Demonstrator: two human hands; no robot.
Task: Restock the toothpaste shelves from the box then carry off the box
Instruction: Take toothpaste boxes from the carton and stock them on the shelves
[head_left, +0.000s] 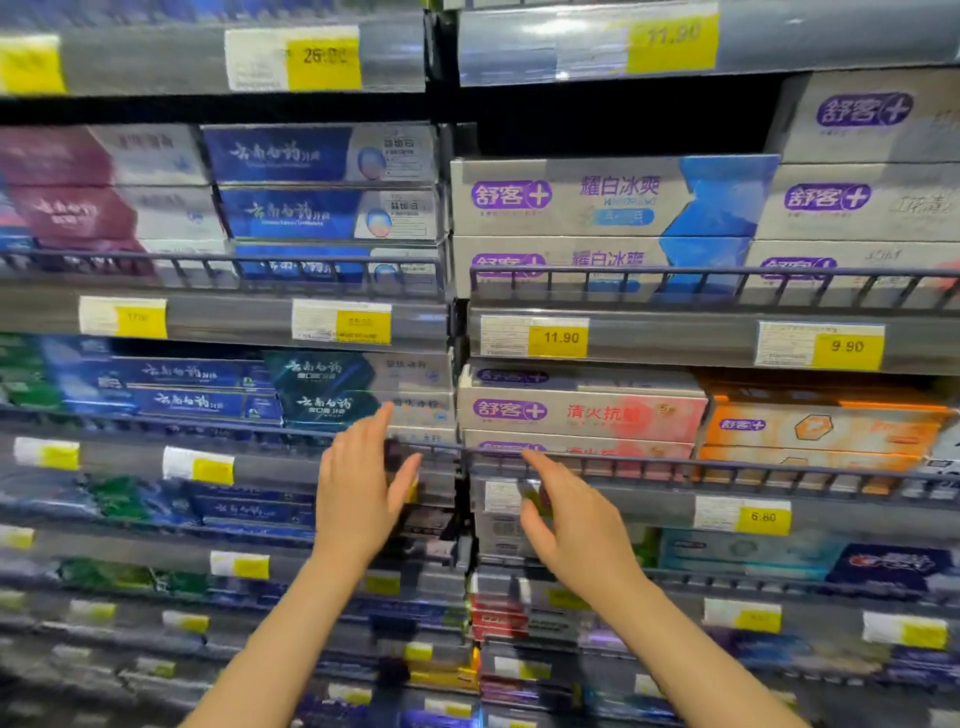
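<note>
in front of a wall of store shelving, two bays side by side split by a dark upright, every level packed with toothpaste cartons lying flat in stacks. grey shelf edges carry yellow price tags, and low wire rails run along the front of each level. upper left bay: maroon cartons beside blue cartons. upper right bay: white cartons with purple logo and blue end. one level down on the right: white-and-red cartons next to orange cartons; on the left, dark teal cartons and blue ones. lower levels are blurred, mixed colours, labels unreadable.

left hand raised at the mid-level rail of the left bay, fingers straight and spread, fingertips near the teal cartons, holding nothing. right hand just across the upright, near the rail under the white-and-red cartons, fingers loosely bent with thumb apart, holding nothing; contact with the rail cannot be told. both forearms bare, reaching up from the bottom edge. the restock box does not show in this view.
</note>
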